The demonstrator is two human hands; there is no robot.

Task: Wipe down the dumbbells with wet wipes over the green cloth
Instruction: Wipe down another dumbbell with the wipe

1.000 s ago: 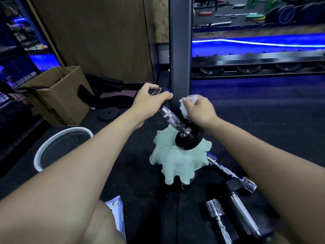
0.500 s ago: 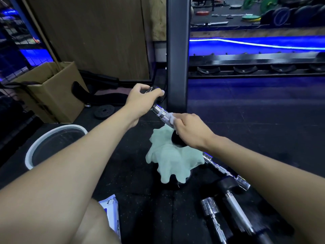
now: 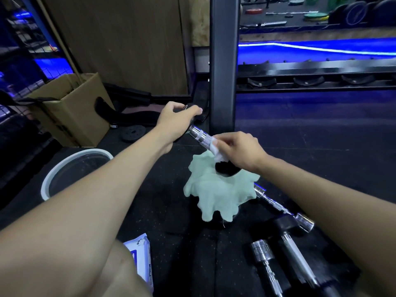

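Single head view, looking forward and down, close over dark gym floor (image 3: 162,202).

- Dim room; the dark floor (image 3: 150,189) swallows detail.
- A bright blue LED strip (image 3: 321,49) glows at upper right and tints the floor beneath it.
- Glare glints on the chrome dumbbell handle (image 3: 199,135).
- Wide-angle bending stretches the forearms at the lower edges.
- Lower right bars (image 3: 300,260) look smeared.

The dark rubber floor (image 3: 162,202) carries everything — a crumpled green cloth (image 3: 216,194) at the middle, chrome dumbbell handles (image 3: 278,205) to its right, a white-rimmed basin (image 3: 46,183), a cardboard box (image 3: 70,112), a wipes packet (image 3: 142,256) and a small black weight plate (image 3: 133,133).
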